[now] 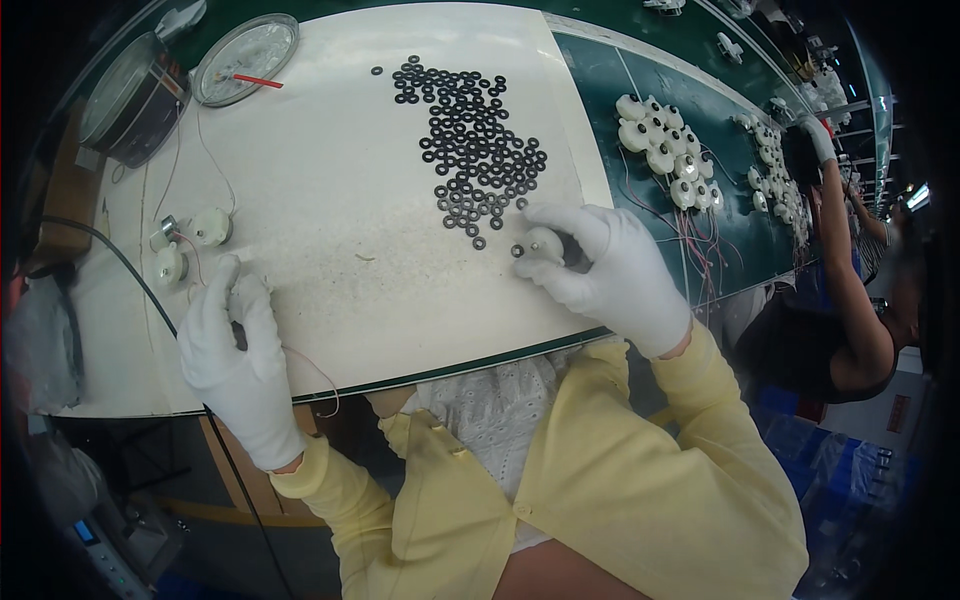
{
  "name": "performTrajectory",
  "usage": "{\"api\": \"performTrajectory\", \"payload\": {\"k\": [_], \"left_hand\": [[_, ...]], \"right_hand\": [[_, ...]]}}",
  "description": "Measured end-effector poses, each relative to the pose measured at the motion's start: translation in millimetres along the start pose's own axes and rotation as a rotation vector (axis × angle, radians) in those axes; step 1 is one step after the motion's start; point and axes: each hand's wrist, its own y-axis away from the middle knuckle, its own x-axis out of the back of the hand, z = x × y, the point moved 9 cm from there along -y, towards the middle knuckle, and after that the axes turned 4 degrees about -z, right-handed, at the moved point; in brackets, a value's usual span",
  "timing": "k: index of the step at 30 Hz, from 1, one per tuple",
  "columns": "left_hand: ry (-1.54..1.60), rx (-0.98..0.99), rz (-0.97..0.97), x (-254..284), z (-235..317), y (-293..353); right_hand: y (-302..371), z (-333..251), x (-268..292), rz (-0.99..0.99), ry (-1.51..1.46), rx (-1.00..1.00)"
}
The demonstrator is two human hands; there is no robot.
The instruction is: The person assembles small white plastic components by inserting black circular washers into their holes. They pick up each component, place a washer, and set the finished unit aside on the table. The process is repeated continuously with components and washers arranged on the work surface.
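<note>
While a loose spread of small black rings [465,135] lies across the pale worktop [320,170], the white-gloved right hand [620,270] is at its near right end, much closer to it than the white-gloved left hand [235,345]. The right thumb and index finger are curled toward each other, seemingly pinching between them a round white plastic-looking part with a short metal shaft [541,246]. This part sits just off the near end of the spread; it shows a round face and no clear long axis, and its shaft points roughly upward.

The relation that matters most, as I judge it, is between that part and a single black ring with a pale centre [517,251], just left of it at the thumb tip, slightly apart from the near end of the spread. Whether the two touch, I cannot tell.

Well to the near left of the spread, the left fingers are bent and close together; whether they pinch anything is hidden. A thin pinkish wire [318,369] trails beside that hand. Farther left of the spread lie two round white parts [211,227] and a short silvery cylinder [163,234].
</note>
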Motion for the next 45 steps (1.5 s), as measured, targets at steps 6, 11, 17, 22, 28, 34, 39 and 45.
{"api": "performTrajectory", "payload": {"k": [6, 11, 17, 22, 28, 34, 39, 45], "left_hand": [[-0.043, -0.049, 0.057, 3.7, 1.5, 3.5], [-0.014, -0.048, 0.073, 3.8, 0.3, 1.2], [-0.037, -0.010, 0.017, 3.9, 1.3, 0.7], [-0.028, -0.009, 0.048, 4.9, -1.4, 0.7], [-0.006, -0.034, 0.086, 4.8, -3.1, 2.1], [0.000, -0.054, 0.100, 6.4, -2.8, 2.7], [0.014, -0.036, 0.101, 7.2, -2.6, 2.8], [0.034, -0.076, 0.147, 8.0, -2.3, 3.5]], "right_hand": [[4.0, 21.1, 27.4, 0.031, 0.033, -0.210], [10.6, 26.3, 20.0, -0.169, -0.067, -0.153], [-0.2, -8.0, 29.7, -0.191, 0.155, -0.007], [0.8, 2.3, 12.7, -0.217, 0.168, 0.015], [1.7, 9.1, -1.3, -0.230, -0.385, -0.167], [4.4, 16.1, -6.7, -0.225, -0.465, -0.230], [-0.1, 11.8, -9.2, -0.170, -0.464, -0.149], [-2.8, 0.3, -7.3, -0.132, -0.113, -0.054]]}}
